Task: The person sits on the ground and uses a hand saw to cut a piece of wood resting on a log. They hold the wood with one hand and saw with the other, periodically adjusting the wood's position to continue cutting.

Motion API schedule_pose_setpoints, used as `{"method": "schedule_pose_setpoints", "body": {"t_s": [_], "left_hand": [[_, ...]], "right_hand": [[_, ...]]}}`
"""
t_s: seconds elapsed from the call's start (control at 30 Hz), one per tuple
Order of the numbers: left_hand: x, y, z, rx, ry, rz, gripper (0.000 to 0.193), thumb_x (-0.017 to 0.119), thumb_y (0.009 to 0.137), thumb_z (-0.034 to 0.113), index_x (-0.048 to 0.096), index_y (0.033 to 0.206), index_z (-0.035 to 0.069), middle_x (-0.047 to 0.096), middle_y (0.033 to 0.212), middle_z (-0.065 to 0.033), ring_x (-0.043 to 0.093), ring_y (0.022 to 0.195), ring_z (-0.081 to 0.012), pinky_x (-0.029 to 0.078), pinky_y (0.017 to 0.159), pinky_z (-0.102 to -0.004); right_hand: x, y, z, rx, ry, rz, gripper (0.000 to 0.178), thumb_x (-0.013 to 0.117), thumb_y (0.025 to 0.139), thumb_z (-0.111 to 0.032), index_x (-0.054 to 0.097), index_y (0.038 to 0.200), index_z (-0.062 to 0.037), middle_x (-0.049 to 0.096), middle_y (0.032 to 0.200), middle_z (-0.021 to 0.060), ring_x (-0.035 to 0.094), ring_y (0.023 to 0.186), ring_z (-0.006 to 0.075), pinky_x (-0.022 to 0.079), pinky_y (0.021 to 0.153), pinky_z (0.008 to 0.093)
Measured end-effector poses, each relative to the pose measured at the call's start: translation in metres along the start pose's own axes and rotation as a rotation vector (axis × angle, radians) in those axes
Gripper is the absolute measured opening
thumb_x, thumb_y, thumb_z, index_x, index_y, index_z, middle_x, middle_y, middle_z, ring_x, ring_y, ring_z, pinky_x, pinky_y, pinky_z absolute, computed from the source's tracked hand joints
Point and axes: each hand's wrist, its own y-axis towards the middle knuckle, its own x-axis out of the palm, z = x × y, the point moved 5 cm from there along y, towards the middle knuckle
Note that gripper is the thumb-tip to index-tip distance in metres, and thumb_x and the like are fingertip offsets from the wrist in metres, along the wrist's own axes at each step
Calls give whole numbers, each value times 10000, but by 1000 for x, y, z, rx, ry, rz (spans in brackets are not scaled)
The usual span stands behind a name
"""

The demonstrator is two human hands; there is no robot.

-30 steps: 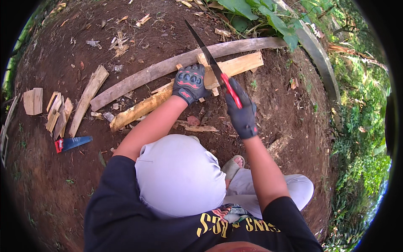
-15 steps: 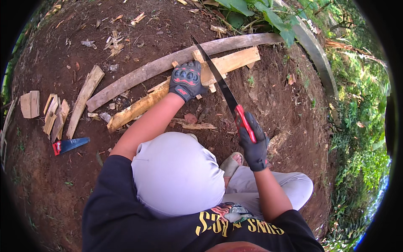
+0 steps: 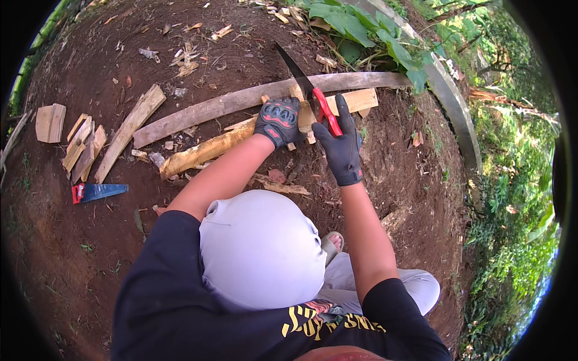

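My left hand [image 3: 279, 122], in a black glove with red trim, is closed over a pale wooden board [image 3: 358, 101] and presses it down. Below the board, pieces of wood prop it, among them a rough yellowish log [image 3: 208, 150] stretching to the lower left. My right hand [image 3: 341, 150], also gloved, grips the red handle of a handsaw [image 3: 326, 111], its index finger stretched along the handle. The dark blade crosses the board just right of my left hand, its tip pointing away from me. Where the teeth meet the wood is hard to make out.
A long weathered plank [image 3: 198, 111] lies behind the board. To the left are split wood pieces [image 3: 84, 150], another plank [image 3: 131, 132] and a small blue-bladed saw [image 3: 101, 192] on brown soil. Broad green leaves [image 3: 385, 42] and a concrete edging [image 3: 454, 102] border the far right.
My right hand has pushed the saw forward and away from me, so its handle is now close to the board. My left hand stays on the board. The view has shifted slightly.
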Motion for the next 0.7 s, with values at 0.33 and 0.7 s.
{"method": "schedule_pose_setpoints", "body": {"t_s": [0.33, 0.7], "left_hand": [[-4, 1, 4, -16, -5, -103, 795, 915, 730, 556, 684, 1273, 23, 760, 1207, -200, 765, 1117, -380, 602, 981, -493], [9, 9, 11, 29, 81, -77, 829, 903, 741, 548, 665, 1312, -4, 762, 1144, -213, 773, 1047, -348, 629, 906, -477]], "right_hand": [[-1, 2, 2, 16, -37, 68, 509, 738, 1081, -283, 660, 1551, -102, 770, 1398, 188, 768, 1225, 308, 586, 1015, 431], [-82, -170, -19, 210, -166, 46, 520, 724, 1072, -188, 631, 1569, -66, 693, 1523, 203, 664, 1429, 332, 546, 1150, 445]]}}
